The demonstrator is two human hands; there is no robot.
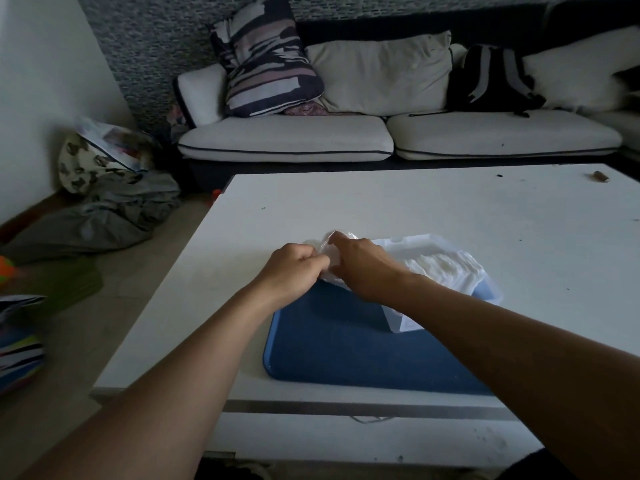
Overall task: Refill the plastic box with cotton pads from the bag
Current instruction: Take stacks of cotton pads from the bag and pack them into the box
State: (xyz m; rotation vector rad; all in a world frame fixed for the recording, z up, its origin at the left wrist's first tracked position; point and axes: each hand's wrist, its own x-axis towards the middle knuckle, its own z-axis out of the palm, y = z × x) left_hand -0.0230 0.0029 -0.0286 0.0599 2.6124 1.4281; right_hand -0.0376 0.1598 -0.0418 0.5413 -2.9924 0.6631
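Observation:
Both hands meet over the far left corner of a blue tray (346,344) on the white table (415,202). My left hand (294,268) and my right hand (363,265) each pinch the clear plastic bag (334,252), which shows as crinkled film with white pads inside between them. To the right of my right hand stands the clear plastic box (408,242), its lid raised at the back. A stack of white cotton pads (446,268) lies in it, reaching above the rim. Most of the bag is hidden behind my fingers.
A small brown object (600,176) lies at the table's far right. Behind the table stands a white sofa (287,136) with cushions and a black backpack (491,81). Clothes and bags (114,202) are heaped on the floor to the left.

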